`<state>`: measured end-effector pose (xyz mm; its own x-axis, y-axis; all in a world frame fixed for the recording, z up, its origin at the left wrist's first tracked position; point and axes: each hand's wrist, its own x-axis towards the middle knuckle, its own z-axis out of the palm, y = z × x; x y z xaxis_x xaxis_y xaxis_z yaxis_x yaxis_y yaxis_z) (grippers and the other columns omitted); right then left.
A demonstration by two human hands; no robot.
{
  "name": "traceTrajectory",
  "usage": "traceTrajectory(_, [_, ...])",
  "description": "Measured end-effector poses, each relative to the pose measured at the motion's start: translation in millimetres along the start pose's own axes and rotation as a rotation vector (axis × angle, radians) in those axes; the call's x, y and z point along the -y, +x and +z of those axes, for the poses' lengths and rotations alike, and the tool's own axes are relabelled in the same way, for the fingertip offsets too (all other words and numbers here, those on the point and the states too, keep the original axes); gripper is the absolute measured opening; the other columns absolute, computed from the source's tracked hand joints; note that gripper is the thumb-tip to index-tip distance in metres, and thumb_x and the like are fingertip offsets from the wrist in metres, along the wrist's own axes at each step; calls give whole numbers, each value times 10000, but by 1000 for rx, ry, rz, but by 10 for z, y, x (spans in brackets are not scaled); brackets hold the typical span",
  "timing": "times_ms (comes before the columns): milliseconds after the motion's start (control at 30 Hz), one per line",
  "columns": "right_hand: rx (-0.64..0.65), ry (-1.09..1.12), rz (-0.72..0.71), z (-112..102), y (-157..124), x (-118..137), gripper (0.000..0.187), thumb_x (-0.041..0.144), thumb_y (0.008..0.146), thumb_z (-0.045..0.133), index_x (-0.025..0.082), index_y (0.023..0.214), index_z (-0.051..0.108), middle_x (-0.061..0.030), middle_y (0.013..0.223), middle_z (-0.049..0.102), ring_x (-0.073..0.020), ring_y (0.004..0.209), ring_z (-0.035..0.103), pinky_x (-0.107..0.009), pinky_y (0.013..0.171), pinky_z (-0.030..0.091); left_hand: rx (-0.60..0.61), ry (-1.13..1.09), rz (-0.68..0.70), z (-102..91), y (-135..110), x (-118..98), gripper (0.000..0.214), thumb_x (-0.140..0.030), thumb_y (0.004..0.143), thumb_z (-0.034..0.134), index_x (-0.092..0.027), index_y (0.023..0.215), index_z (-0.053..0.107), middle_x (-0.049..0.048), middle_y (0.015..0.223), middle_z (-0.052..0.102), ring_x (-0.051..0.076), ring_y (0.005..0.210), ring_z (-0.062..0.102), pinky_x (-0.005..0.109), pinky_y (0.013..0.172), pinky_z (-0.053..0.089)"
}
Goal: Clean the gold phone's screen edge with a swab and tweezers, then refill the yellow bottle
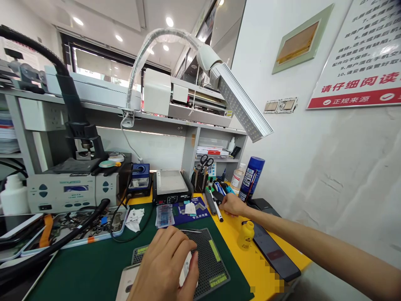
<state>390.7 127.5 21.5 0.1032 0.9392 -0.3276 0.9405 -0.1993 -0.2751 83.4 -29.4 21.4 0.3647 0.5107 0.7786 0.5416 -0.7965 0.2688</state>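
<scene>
My left hand [166, 267] is in the lower middle, over a dark grey perforated mat [216, 259]. Its thumb and index fingertips curl close together; anything pinched there is too small or hidden to make out. Beneath it lies a silvery flat part, like a phone's back housing [125, 281], partly covered by the hand. Thin metal tweezers [191, 230] appear to lie behind the knuckles. My right hand [233, 205] reaches to the back right, fingers bent down and closed at the yellow tabletop, beside a white pen-like tool [216, 205]. What its fingers hold is hidden.
A yellow bottle [246, 235] and a dark phone [274, 253] are near my right forearm. Behind stand a blue spray can [251, 179], a tool holder [200, 179] and a heating plate [172, 186]. At left are a soldering station [75, 192] and parts tray [90, 239].
</scene>
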Motion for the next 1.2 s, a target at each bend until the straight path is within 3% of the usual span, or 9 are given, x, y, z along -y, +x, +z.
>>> traceTrajectory(400, [-150,-60,-73,44,39,26,284,351,969,620,156,1175,638,-80,1182,655,-223,986,665,-397,835,577,26,-40,-17,20,-29,-15,131,-110,925,525,-216,944,600,35,846,621,208,780,556,345,659,411])
traceTrajectory(1200, [-392,-220,-171,60,21,41,296,349,972,617,152,1193,623,-87,1171,656,-215,982,666,-413,842,572,-63,-24,54,59,-4,-31,155,-76,891,520,-203,897,609,37,781,632,201,714,562,332,618,412])
